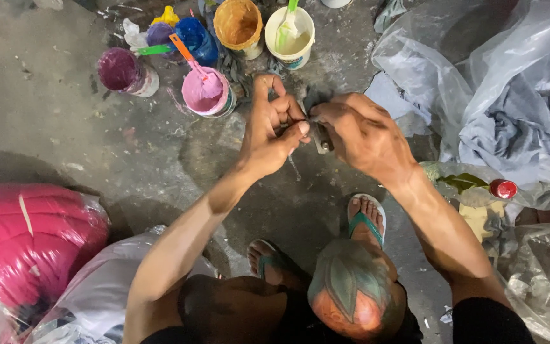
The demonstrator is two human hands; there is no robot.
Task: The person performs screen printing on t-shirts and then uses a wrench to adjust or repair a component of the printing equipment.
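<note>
A: Floor [52, 108]: bare grey concrete, stained and dusty; the person squats on it in sandals. Clear plastic sheeting [479, 57] over grey cloth lies at the right, a pink bundle [27, 236] in plastic at the lower left

B: And the tubs?

A: Paint tubs, pink [206, 92], purple [122, 71], orange [238, 24] and cream [289, 30], stand grouped just beyond the hands, likely for easy reach

B: The hands?

A: Left hand [268, 130] and right hand [358, 130] meet in mid-air above the floor, both closed, fingers pinched on a small dark piece of cloth [316, 99], apparently with a little metal part in it, held close for fine work
</note>
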